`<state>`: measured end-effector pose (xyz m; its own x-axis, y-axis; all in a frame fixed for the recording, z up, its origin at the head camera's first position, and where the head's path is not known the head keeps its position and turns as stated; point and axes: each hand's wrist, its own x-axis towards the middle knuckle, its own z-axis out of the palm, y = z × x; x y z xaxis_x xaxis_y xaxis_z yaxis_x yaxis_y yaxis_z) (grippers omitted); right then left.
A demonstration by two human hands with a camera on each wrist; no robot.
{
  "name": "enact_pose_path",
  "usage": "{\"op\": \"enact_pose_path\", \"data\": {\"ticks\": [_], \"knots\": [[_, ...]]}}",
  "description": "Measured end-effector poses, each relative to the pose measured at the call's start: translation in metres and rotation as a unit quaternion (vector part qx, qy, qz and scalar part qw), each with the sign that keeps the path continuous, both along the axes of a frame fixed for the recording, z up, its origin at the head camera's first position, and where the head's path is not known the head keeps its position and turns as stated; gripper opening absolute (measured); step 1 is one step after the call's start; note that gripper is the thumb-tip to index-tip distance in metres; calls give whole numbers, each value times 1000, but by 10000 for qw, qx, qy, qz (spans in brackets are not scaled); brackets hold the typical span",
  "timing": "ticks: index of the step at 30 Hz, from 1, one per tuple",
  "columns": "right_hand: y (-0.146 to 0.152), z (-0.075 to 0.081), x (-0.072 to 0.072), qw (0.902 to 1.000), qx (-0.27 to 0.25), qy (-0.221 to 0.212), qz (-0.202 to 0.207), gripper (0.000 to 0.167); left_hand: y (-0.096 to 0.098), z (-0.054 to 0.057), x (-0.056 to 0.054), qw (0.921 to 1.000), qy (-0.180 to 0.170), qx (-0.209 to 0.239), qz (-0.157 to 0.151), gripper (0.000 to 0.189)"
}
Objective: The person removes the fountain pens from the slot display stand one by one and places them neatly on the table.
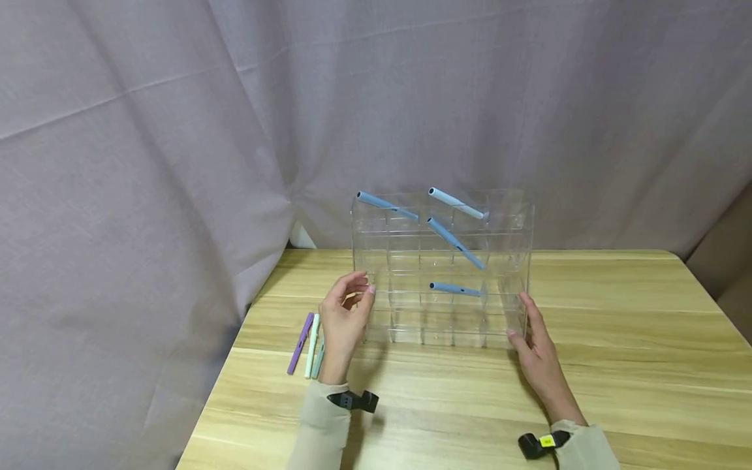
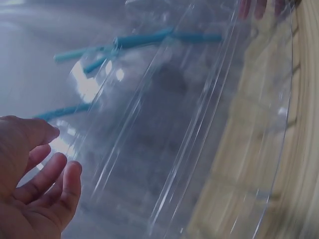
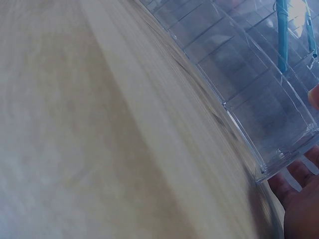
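Wooden table (image 1: pixel 587 365), grey curtain behind. Three pens (image 1: pixel 309 341) lie just left of the left hand (image 1: pixel 343 320), fingers loosely curled, off the clear organizer (image 1: pixel 440 267). Right hand (image 1: pixel 537 356) lies straight-fingered on its right wall. Organizer likely light, stiff, slippery: take by both side walls. Open tabletop right of those fingers.

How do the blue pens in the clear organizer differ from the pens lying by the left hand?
The blue pens sit in the clear organizer, slanted or level at several heights; the loose pens lie flat on the table, side by side. The organizer's four are all blue; the three loose ones are purple, pale mint and grey-green. The loose pens lie beside the left hand; the right hand rests at the organizer's other side. Both groups look alike in slim shape.
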<state>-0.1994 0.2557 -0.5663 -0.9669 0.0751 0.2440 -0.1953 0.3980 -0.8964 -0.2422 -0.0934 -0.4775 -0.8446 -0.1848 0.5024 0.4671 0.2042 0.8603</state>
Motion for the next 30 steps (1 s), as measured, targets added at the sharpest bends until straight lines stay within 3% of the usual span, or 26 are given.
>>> {"op": "enact_pose_path", "data": {"ticks": [7, 12, 16, 21, 30], "knots": [[0, 0, 0, 10000, -38, 1, 5, 78, 31, 1, -4, 9951, 184, -430, -874, 30], [0, 1, 0, 10000, -47, -28, 10, 78, 49, 5, -8, 9843, 189, -881, -1520, 32], [0, 1, 0, 10000, -53, -28, 14, 78, 59, 10, -11, 9744, 103, -1332, -1808, 29], [0, 0, 0, 10000, -12, 21, 21, 78, 66, 13, -12, 9711, 8, -1518, -1841, 27], [0, -2, 0, 9999, -36, 98, 19, 77, 74, 13, -22, 9640, 240, -2113, -1595, 24]]}}
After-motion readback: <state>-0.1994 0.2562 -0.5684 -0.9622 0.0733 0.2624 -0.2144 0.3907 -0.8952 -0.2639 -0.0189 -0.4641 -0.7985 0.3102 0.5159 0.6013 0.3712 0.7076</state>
